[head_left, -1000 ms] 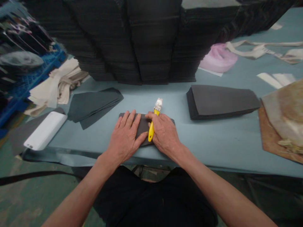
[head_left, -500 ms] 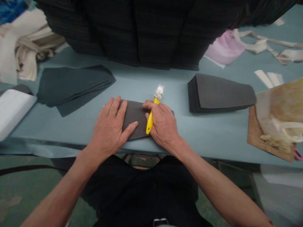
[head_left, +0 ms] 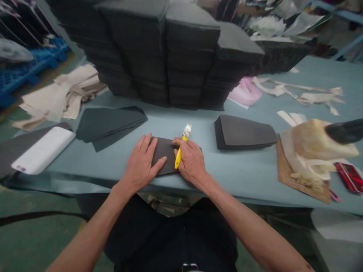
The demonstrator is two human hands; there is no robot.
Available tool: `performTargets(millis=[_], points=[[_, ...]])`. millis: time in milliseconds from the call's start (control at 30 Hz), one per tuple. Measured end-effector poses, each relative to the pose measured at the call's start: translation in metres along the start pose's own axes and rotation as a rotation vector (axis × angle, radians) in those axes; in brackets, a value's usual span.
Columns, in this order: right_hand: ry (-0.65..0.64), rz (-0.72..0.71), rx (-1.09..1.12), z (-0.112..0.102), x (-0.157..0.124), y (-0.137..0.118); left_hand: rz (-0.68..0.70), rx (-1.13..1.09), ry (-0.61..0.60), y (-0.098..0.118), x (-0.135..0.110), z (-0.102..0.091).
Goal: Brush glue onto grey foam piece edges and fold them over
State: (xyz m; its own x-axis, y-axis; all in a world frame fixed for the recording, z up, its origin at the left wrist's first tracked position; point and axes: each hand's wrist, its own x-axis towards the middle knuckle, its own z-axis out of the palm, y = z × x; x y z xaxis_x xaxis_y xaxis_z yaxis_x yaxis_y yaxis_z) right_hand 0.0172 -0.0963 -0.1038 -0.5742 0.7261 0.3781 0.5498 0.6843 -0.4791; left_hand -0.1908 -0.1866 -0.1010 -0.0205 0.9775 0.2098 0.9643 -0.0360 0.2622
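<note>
My left hand [head_left: 141,161] lies flat with its fingers apart on the left part of a dark grey sheet piece [head_left: 165,148] at the table's front. Gripped in my right hand [head_left: 193,158] is a small yellow-handled brush [head_left: 178,158], its whitened bristles pointing away from me. That hand also rests on the right part of the piece and hides it there. A neat stack of similar dark pieces [head_left: 246,130] sits to the right. On the left, thin dark sheets [head_left: 109,122] lie fanned over one another.
Tall stacks of black pieces [head_left: 147,56] stand along the back. A white rectangular object [head_left: 44,150] and beige cloth strips [head_left: 64,92] lie left. At right are a coated container [head_left: 309,138] on a brown board [head_left: 286,177], pink cloth [head_left: 246,91] and a red object [head_left: 350,177].
The camera view has tilted up, bringing the stack tops and the room behind into sight. Both hands and the brush keep nearly the same place on the dark piece.
</note>
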Motion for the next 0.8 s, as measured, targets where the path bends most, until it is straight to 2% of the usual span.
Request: performTargets(millis=[300, 467, 667, 800], points=[[0.144, -0.039, 0.012, 0.013, -0.002, -0.002, 0.046, 0.114, 0.167, -0.019, -0.012, 0.023], [0.168, -0.074, 0.055, 0.018, -0.002, -0.002, 0.044, 0.205, 0.198, -0.031, -0.018, 0.036], [0.190, -0.064, 0.036, 0.026, -0.005, -0.003, 0.042, 0.234, 0.208, -0.035, -0.024, 0.037], [0.224, -0.065, 0.055, 0.034, -0.007, -0.001, 0.046, 0.273, 0.179, -0.035, -0.027, 0.032]])
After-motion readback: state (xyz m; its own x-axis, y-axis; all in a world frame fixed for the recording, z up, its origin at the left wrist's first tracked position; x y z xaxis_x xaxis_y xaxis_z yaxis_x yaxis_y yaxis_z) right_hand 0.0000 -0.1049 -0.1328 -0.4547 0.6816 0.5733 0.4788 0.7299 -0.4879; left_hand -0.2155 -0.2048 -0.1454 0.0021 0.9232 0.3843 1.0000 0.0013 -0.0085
